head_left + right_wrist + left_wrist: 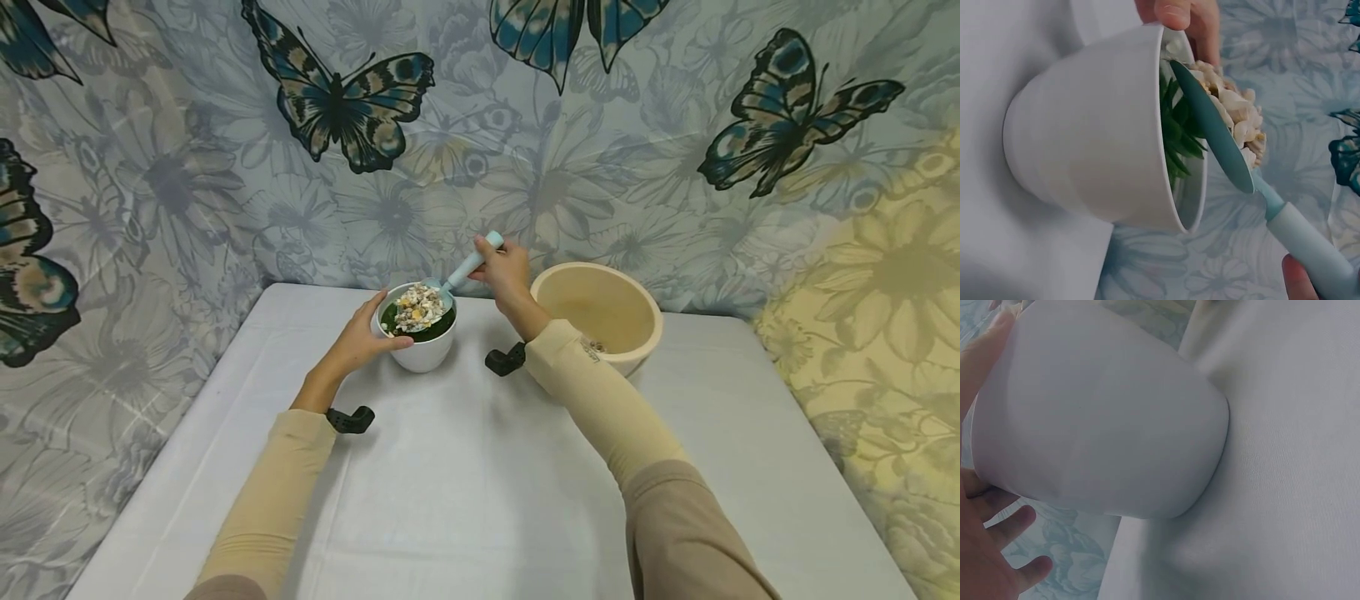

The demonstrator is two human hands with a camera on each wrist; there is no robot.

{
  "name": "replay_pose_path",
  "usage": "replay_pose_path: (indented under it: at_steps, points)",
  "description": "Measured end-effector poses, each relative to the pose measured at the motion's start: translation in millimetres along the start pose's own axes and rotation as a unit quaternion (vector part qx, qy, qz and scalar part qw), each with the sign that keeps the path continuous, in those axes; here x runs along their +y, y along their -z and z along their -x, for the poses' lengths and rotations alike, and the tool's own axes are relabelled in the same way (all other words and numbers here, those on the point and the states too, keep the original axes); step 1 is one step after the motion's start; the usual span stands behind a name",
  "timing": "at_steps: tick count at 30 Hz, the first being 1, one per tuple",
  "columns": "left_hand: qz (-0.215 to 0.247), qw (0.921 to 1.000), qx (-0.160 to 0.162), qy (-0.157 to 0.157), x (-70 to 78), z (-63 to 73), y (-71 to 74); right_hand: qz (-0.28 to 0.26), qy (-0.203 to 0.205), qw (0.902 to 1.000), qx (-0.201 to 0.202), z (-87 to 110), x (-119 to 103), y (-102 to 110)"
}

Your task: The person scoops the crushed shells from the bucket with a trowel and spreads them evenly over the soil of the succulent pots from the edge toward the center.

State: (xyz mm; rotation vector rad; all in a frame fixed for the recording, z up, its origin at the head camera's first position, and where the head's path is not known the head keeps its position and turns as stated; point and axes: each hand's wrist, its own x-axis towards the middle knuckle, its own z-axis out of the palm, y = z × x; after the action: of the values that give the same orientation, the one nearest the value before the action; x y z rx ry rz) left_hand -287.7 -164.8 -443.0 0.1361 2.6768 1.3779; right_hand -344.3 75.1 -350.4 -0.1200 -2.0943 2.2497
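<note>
A white plant pot (422, 358) stands upright on the table with a green succulent (1175, 134) inside. My left hand (360, 342) holds it at the left side, thumb over the near rim and fingers round the far side. My right hand (504, 279) grips the handle of a light blue hand trowel (468, 265). The trowel's blade reaches over the pot's mouth, its tip close to the rim beside the left thumb. Heaped on the blade are small white and yellowish pebbles (1238, 115). They hide part of the plant in the head view.
A large cream bowl (600, 292) stands right of the pot, behind the right forearm, with a few pebbles (596, 346) low inside. White cloth covers the table (442, 492). A butterfly-printed curtain (465, 167) hangs right behind the table's far edge.
</note>
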Motion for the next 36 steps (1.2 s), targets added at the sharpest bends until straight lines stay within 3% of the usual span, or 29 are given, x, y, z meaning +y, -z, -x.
replay_pose_path:
  at_steps: [8,16,25,30,36]
  points:
    - [0.001,1.0,0.001,-0.001,2.1,1.2,-0.5,-0.004,0.011,0.9999,-0.002,-0.1,-1,0]
    - [-0.009,1.0,0.004,0.0,2.7,2.8,1.3,-0.05,-0.028,0.9983,0.01,-1.8,3,5]
    - [-0.01,0.9997,-0.023,-0.005,1.3,0.5,4.4,-0.088,-0.051,0.9945,0.023,0.2,7,7]
    - [0.003,0.9999,-0.011,-0.007,2.0,2.0,1.0,-0.1,-0.041,0.9938,0.023,1.9,7,6]
    - [-0.015,0.9998,0.008,-0.004,4.1,7.0,-0.4,-0.108,-0.018,0.9935,0.028,3.1,10,-1]
